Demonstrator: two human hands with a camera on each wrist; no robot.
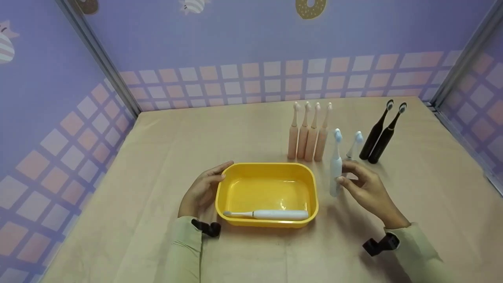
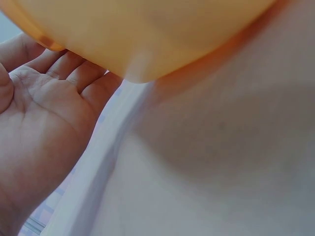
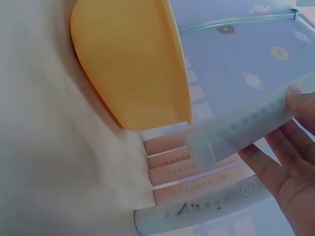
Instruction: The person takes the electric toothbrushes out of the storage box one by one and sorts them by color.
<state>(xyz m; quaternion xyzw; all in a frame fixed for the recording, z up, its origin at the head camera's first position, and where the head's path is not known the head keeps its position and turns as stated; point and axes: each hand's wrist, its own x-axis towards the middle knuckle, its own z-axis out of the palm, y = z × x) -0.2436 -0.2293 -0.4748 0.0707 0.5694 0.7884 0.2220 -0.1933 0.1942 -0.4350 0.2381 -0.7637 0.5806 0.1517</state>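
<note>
In the head view my left hand (image 1: 202, 190) holds the left rim of a yellow basin (image 1: 314, 192), thumb at the rim and fingers along the outer wall. The left wrist view shows that palm (image 2: 44, 113) under the rim. One white electric toothbrush (image 1: 281, 214) lies along the basin's near side, head to the left. Right of the basin, my right hand (image 1: 365, 188) pinches another white electric toothbrush (image 1: 335, 169) between thumb and fingers, brush head up. Its handle (image 3: 251, 123) slants past the basin wall in the right wrist view.
Several pink electric toothbrushes (image 1: 309, 143) stand in a row behind the basin's right side. A further white toothbrush (image 1: 355, 143) stands partly hidden behind my right hand. Two black toothbrushes (image 1: 382, 143) are farther right. Patterned walls (image 1: 251, 78) enclose the table's back and sides.
</note>
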